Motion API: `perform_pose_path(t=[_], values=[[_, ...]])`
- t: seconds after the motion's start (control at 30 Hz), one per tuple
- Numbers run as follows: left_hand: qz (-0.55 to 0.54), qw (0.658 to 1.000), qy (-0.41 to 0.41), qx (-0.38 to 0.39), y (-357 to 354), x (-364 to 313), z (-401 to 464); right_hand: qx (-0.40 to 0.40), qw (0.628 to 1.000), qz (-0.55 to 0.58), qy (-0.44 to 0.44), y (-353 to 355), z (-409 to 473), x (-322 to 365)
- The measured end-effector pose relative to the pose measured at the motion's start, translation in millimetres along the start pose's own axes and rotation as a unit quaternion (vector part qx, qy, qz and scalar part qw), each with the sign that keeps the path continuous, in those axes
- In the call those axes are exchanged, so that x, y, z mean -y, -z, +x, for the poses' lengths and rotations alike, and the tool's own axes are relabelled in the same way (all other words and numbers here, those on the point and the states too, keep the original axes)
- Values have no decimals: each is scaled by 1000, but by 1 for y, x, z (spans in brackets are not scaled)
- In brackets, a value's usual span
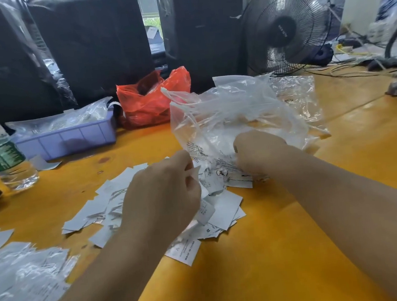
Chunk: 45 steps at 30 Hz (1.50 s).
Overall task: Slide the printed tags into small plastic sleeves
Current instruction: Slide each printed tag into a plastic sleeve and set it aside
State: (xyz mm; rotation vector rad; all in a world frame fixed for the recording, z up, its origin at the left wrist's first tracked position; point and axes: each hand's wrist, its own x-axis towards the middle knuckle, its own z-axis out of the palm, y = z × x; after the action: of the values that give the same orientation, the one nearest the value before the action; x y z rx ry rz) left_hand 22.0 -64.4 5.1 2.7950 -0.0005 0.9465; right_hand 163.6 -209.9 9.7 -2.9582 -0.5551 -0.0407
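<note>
White loose tags (149,203) still heaped; my left hand (163,195) pinches one, right hand (258,152) grips the sleeve bag (232,113).

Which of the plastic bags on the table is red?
The red bag, standing behind the tags between the lilac tray and the big clear bag. The other bags are all transparent.

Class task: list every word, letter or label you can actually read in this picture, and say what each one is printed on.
"MADE IN CHINA": white printed paper tag nearest the camera, in front of the pile.
"M": white paper tag at the pile's near edge.
Too blurred to read: black print on the large clear plastic bag, the clear water bottle's green label, the black fan's hub badge.
</note>
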Motion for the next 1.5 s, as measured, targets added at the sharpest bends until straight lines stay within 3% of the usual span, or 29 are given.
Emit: perform_pose_path(t=[0.13,0.33,0.6,0.77,0.97,1.07,1.2,1.33,1.5], values=[[-27,1000,-2,-12,1,-2,-2,-11,1000,-15,-1,-5,1,2],[-89,995,41,-31,2,1,-4,10,994,106,-1,-4,7,-6],[-162,978,134,-2,2,6,-1,-141,980,131,45,2,-4,3],[-180,969,164,35,3,11,0,-172,970,161,58,7,-11,7],[-183,966,177,44,14,22,-4,-262,910,285,147,20,-36,24],[-247,945,207,57,20,27,-7,-204,880,398,162,26,-50,44],[-366,887,278,39,38,38,-15,-12,811,579,90,31,-62,70],[-426,853,300,-21,63,46,-38,110,749,644,107,32,-76,96],[-441,839,314,-57,81,56,-77,174,687,691,145,18,-88,122]])
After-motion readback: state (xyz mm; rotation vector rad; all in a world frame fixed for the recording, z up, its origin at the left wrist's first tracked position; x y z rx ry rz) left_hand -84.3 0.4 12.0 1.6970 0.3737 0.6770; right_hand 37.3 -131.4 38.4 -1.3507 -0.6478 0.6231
